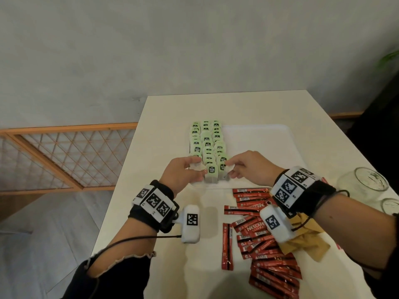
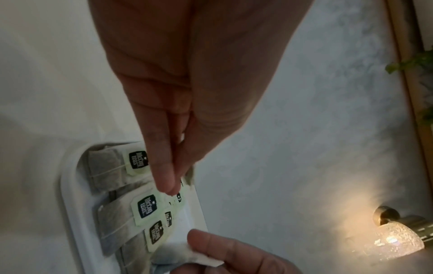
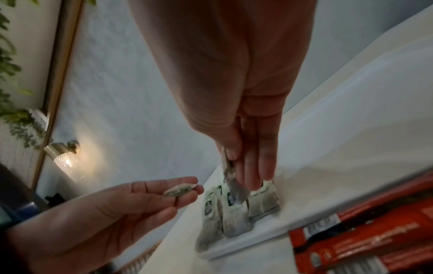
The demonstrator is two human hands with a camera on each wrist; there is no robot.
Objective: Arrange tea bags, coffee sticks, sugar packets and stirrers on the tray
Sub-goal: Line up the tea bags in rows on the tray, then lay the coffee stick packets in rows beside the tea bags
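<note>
Green-tagged tea bags (image 1: pixel 208 145) lie in three columns on the left part of the white tray (image 1: pixel 259 143). My left hand (image 1: pixel 199 170) hovers at the near end of the columns and pinches a tea bag (image 3: pixel 179 190) between thumb and fingers. My right hand (image 1: pixel 228 169) is beside it on the right, pinching another tea bag (image 3: pixel 234 185) that hangs just over the nearest row. Red coffee sticks (image 1: pixel 257 229) lie in a loose heap on the table in front of the tray. Brown sugar packets (image 1: pixel 306 242) show under my right wrist. No stirrers are in view.
The right part of the tray holds nothing. Two clear glass jars (image 1: pixel 364 182) lie on the table at the right. The table's left edge (image 1: pixel 121 186) runs close to my left wrist, with a wooden lattice screen (image 1: pixel 64 156) and floor beyond it.
</note>
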